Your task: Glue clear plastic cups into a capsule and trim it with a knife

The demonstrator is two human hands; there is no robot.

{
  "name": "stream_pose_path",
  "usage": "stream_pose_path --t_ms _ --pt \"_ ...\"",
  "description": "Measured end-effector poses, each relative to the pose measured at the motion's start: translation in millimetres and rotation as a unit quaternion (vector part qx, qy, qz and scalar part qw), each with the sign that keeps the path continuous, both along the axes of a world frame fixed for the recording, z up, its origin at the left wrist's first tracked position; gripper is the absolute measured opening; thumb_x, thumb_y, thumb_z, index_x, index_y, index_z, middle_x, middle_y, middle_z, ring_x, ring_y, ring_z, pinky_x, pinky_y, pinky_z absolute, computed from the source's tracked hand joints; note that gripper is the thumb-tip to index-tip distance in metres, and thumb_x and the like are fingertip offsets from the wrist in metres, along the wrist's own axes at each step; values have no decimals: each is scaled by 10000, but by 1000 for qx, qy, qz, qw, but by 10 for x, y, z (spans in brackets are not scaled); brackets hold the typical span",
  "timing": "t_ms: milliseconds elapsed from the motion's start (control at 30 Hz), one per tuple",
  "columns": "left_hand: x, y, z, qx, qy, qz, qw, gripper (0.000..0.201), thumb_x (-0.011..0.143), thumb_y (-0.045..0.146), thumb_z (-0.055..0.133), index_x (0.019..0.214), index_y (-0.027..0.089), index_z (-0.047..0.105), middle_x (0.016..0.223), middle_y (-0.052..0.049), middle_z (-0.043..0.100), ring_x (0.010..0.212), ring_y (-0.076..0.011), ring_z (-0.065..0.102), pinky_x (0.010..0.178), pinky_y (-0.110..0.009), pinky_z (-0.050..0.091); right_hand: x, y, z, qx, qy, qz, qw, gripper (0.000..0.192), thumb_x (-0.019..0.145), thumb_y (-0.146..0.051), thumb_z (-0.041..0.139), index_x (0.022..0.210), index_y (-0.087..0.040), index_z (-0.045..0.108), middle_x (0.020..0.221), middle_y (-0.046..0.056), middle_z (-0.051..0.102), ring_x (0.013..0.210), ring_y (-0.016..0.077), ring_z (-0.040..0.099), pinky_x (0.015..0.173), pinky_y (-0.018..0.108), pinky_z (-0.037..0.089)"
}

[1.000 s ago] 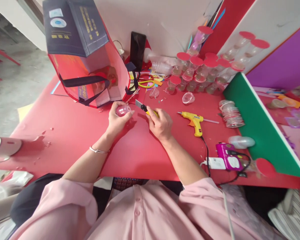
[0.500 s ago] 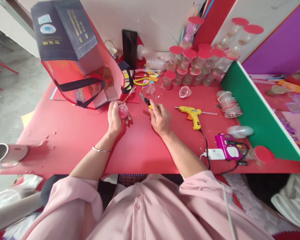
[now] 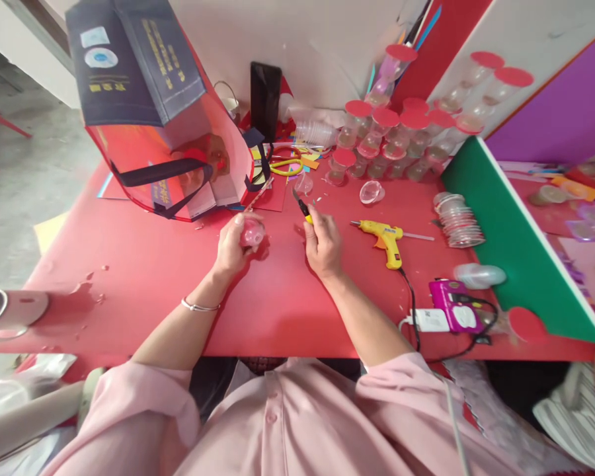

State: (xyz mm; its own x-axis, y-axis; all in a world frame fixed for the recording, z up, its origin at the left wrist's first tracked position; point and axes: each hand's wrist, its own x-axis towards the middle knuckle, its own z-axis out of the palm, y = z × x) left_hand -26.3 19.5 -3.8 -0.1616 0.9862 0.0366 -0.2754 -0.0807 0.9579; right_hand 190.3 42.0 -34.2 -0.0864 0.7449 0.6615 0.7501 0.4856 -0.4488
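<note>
My left hand (image 3: 234,246) grips a small clear plastic cup (image 3: 252,232) with a pink tint, held just above the red table (image 3: 143,277). My right hand (image 3: 322,241) holds a yellow and black utility knife (image 3: 302,206), its blade pointing up and away from me. The two hands are about a hand's width apart, near the middle of the table.
A red gift bag (image 3: 168,132) lies open behind my left hand. A yellow glue gun (image 3: 384,235) lies right of my right hand, with a pink charger (image 3: 451,311). Several clear cups with red lids (image 3: 391,132) stand at the back. A green board (image 3: 510,238) leans right. A metal cup (image 3: 4,307) sits far left.
My left hand turned the small cup and shifted slightly right. My right hand tilted the knife more upright. The camera view moved a little.
</note>
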Motion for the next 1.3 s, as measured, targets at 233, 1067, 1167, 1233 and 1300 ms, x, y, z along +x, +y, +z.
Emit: stream_pose_path --t_ms 233,1067,1167,1233,1300 --pt "-4 -86 21 -36 -29 -31 998 525 923 677 643 945 167 764 721 -61 707 375 -97 459 311 -208 266 38 19 -35 -4 115 32 993 523 1161 -346 349 1671 -258 425 1139 118 741 958 198 729 883 336 618" --pt "-28 -80 230 -153 -101 -116 976 541 909 716 614 789 214 777 625 -90 647 325 -148 445 292 -310 303 80 -53 -5 -133 109 -45 984 661 1118 -388 478 1722 -280 232 1426 187 638 1254 289 694 1055 504 621" --pt "11 -78 231 -148 -93 -95 980 536 913 729 615 829 222 767 646 -72 662 328 -116 402 300 -287 308 72 -45 18 -139 132 -33 981 628 1119 -396 478 1704 -278 281 1385 173 660 1233 274 700 1061 483 617" --pt "30 -84 210 -149 -97 -91 980 502 906 731 658 930 238 746 709 -61 703 369 -116 452 317 -257 338 66 -35 23 -132 137 -19 982 610 1117 -387 485 1692 -278 313 1363 161 673 1226 266 698 1064 470 611" --pt "40 -89 174 -155 -106 -83 979 467 893 708 724 1066 276 695 823 -55 753 490 -149 598 351 -226 399 62 -22 12 -110 127 -8 986 601 1113 -370 492 1685 -276 332 1350 152 686 1232 265 689 1080 474 596"
